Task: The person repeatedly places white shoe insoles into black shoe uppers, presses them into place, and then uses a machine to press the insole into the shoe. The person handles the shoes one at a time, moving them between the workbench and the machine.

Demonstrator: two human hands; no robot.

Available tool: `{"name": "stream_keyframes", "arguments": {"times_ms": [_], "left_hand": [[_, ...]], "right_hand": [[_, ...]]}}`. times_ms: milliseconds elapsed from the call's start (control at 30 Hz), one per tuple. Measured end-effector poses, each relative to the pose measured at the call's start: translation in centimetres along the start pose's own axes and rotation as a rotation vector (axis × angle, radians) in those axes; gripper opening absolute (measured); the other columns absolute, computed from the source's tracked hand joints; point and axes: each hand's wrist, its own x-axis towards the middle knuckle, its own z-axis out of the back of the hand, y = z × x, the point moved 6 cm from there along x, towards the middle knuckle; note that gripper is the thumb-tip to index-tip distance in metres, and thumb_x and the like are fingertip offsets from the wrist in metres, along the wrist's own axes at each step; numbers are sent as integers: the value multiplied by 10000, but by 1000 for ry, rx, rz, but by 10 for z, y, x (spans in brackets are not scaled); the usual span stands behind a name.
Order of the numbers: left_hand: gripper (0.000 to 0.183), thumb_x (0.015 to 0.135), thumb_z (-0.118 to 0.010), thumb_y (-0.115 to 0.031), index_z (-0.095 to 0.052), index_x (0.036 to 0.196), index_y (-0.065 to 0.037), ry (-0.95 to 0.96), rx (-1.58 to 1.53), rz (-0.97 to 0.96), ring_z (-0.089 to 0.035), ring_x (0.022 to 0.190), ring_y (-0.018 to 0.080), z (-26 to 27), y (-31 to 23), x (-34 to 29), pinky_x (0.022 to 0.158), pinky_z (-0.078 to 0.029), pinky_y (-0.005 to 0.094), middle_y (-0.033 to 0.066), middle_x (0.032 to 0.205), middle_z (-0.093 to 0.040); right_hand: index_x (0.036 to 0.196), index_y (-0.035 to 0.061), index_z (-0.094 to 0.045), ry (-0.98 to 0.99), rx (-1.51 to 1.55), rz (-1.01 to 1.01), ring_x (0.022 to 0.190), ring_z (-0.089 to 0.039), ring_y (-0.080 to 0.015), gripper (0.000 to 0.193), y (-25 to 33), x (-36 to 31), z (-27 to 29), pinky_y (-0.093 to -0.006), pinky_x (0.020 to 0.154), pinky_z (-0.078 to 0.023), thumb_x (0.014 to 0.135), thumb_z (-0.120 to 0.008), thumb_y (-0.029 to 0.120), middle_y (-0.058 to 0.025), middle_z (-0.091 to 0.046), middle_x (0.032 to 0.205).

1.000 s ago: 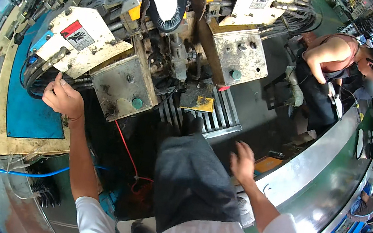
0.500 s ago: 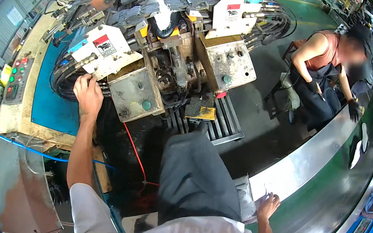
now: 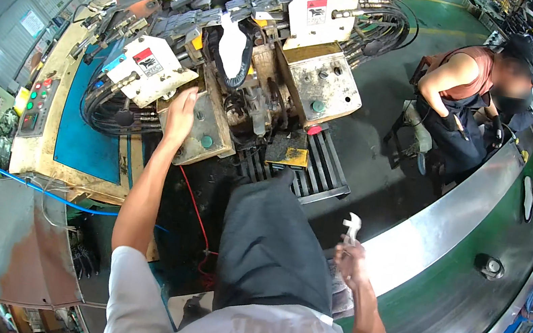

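In my right hand (image 3: 352, 264), fingers wrapped round its handle, is a silvery wrench (image 3: 352, 226) with its jaw pointing up, held beside the metal conveyor edge. My left hand (image 3: 180, 115) reaches forward with fingers stretched out, over the upper left part of the worn left control box (image 3: 199, 133); whether it touches the box is unclear. Between the two white machine heads sits a black shoe upper with a white sole (image 3: 232, 51), its sole facing me. A green button (image 3: 207, 141) shows on the box, right of my left hand.
The steel conveyor rim (image 3: 429, 223) and green belt (image 3: 460, 289) run along my right, carrying pale soles (image 3: 528, 198) and a small dark shoe piece (image 3: 491, 267). A seated co-worker (image 3: 466, 106) is at the far right. A red cable (image 3: 196, 208) lies on the floor; a slatted metal step (image 3: 326, 175) stands ahead.
My left hand has moved right from the hoses to the control box. My right hand has lifted the wrench off the conveyor rim. The shoe's sole shows more fully now.
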Motion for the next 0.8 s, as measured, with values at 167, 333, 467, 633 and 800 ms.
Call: {"name": "stream_keyframes", "arguments": {"times_ms": [167, 333, 467, 633, 800], "left_hand": [[675, 1087, -538, -585, -576, 1491, -45, 163, -803, 542, -673, 1255, 286, -84, -57, 50, 1131, -478, 481, 163, 1378, -701], [667, 1055, -588, -595, -597, 1465, -69, 255, -1189, 645, -685, 1221, 280, -124, -79, 61, 1101, -522, 480, 123, 1366, -711], [549, 1059, -648, -424, -580, 1470, -66, 225, -1169, 624, -698, 1185, 281, -124, -64, 59, 1037, -572, 463, 103, 1402, -687], [684, 1043, -644, -190, -344, 1644, -61, 175, -854, 165, -578, 1351, 264, -81, -127, 23, 1135, -483, 403, 160, 1562, -521], [822, 992, -681, -40, -260, 1696, -87, 42, -331, -105, -447, 1498, 277, -46, -144, -75, 1235, -365, 385, 171, 1662, -421]], "right_hand": [[1437, 28, -508, 211, -65, -202, 700, -676, -196, 360, -24, 17, -100, -329, 620, -574, 1110, -573, 164, -121, -730, 962], [1365, -8, -548, 272, -320, -236, 639, -598, -163, 349, -59, 27, -112, -310, 567, -493, 1081, -622, 180, -72, -642, 830], [1239, -39, -564, 243, -109, -291, 611, -549, -157, 278, -54, 38, -105, -309, 554, -453, 1064, -639, 164, -48, -575, 756], [1204, 23, -601, 128, -271, -160, 662, -580, -162, 202, -34, 22, -107, -321, 570, -454, 1073, -628, 175, -70, -629, 799], [1263, 9, -677, -107, -1132, 240, 855, -744, -291, 408, 8, -9, -108, -436, 823, -559, 929, -714, 241, -194, -749, 906]]}}
